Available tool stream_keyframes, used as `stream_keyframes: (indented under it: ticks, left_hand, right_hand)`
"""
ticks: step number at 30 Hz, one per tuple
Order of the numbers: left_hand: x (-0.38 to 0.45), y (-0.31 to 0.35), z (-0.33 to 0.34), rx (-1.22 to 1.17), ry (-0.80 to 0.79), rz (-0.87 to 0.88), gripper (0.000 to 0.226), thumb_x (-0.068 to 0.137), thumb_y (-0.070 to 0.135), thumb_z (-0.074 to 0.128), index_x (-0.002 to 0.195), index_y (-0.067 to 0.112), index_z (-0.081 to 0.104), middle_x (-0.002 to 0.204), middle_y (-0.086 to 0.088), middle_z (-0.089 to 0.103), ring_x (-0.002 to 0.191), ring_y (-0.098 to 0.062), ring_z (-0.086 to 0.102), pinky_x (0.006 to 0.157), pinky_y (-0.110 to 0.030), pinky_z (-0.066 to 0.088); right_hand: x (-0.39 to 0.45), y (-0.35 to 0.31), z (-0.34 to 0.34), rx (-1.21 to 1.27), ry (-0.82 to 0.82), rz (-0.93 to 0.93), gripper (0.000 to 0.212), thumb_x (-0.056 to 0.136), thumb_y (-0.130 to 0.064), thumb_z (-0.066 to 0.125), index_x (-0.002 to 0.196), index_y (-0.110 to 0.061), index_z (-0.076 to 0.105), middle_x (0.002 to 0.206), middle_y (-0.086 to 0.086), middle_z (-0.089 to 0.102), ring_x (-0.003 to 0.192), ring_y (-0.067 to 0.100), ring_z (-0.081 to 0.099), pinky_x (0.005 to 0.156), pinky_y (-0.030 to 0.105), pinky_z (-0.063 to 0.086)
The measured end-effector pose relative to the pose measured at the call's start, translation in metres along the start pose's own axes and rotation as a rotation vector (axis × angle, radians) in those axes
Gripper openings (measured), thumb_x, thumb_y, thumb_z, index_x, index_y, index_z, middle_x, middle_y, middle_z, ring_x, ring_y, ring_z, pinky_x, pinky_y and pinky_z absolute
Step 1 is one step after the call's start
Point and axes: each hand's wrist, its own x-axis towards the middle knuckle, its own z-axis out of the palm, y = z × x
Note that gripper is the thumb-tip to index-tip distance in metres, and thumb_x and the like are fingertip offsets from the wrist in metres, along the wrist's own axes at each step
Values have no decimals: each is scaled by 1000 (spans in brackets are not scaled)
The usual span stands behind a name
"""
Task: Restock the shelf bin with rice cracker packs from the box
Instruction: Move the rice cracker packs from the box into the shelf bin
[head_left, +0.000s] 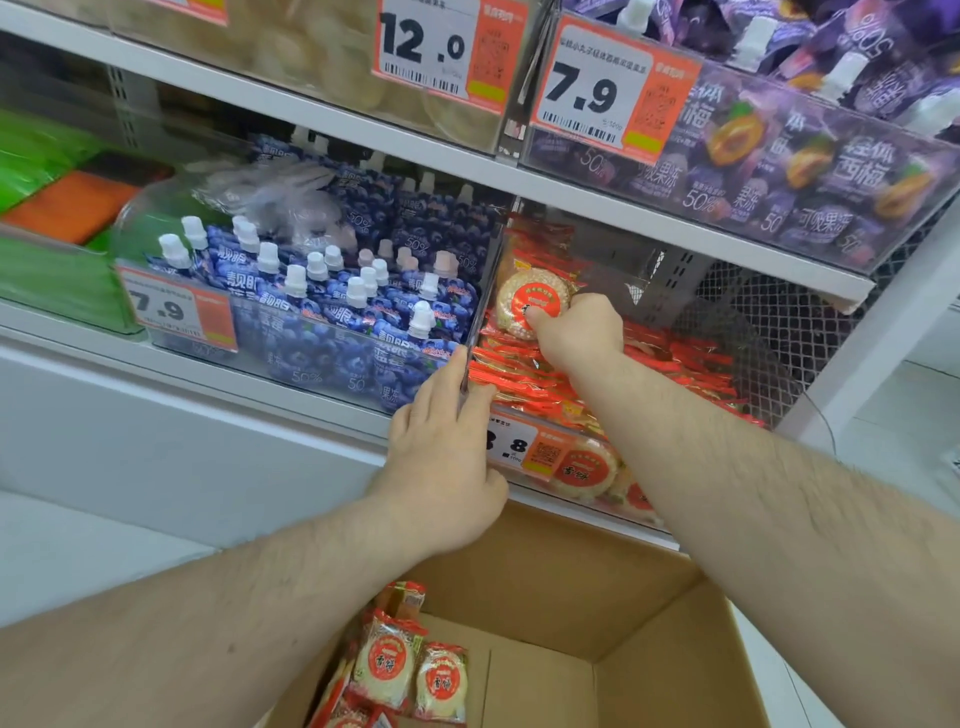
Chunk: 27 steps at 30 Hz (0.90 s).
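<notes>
A clear shelf bin (524, 483) at centre right holds several red-wrapped rice cracker packs (524, 374). My right hand (576, 330) is inside the bin, shut on one upright rice cracker pack (527, 301) with a round red label. My left hand (447, 452) grips the clear divider wall at the bin's front left corner. Below, an open cardboard box (597, 608) holds more rice cracker packs (387, 662) in its left part.
A bin of blue spouted jelly pouches (322, 306) stands directly left of the cracker bin. Purple jelly pouches (779, 156) fill the shelf above. Price tags (174, 306) hang on the bin fronts. A wire mesh panel (769, 322) closes the shelf's right end.
</notes>
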Motion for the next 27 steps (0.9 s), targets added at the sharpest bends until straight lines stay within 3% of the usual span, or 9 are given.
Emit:
stream_keyframes:
  ticks: [5,10,13,17,21,25,27]
  left_hand:
    - [0,0,1,0,8,3,75,86,26,55,149,25,14,158,5,-24,146,-14,-12,118,-40,3]
    - [1,0,3,-12,3,0,75,86,27,56,149,26,15,159,5,-23,146,-14,-11,117,-41,5]
    - [2,-1,3,-19,16,8,75,84,28,58,147,26,19,159,4,-19,146,-14,-11,117,-42,5]
    - [-1,-1,1,-39,118,86,67,81,24,59,142,24,32,157,0,0,144,-16,-2,117,-42,7]
    - [-4,0,0,-84,268,186,56,75,21,58,129,17,48,138,-5,27,129,-22,23,108,-41,23]
    - [-4,1,1,-111,329,251,47,70,19,55,116,15,55,117,-2,39,109,-18,37,94,-36,34]
    - [-4,1,-2,-157,295,302,39,72,15,56,111,17,57,106,5,47,96,-11,42,86,-31,38]
  right_hand:
    - [-3,-7,11,5,-4,22,32,90,-43,66,92,-12,56,95,6,67,88,27,66,76,38,57]
    - [-2,0,13,29,-28,29,47,85,-49,69,112,-11,61,106,6,68,100,28,64,93,46,52]
    - [-2,3,13,-3,-48,11,48,83,-53,69,109,-13,60,107,5,67,106,30,62,103,51,43]
    - [-1,12,10,9,-57,3,50,77,-57,70,105,-16,63,97,0,68,100,28,64,103,54,43]
    - [-1,20,6,58,-57,7,56,71,-62,72,100,-16,60,100,0,69,102,28,64,101,53,44]
    - [-9,24,-4,46,-34,12,79,76,-61,71,133,-9,52,126,7,63,121,30,57,108,51,39]
    - [-22,28,-10,-8,88,-50,78,82,-59,67,137,-8,50,132,6,61,127,29,53,112,50,34]
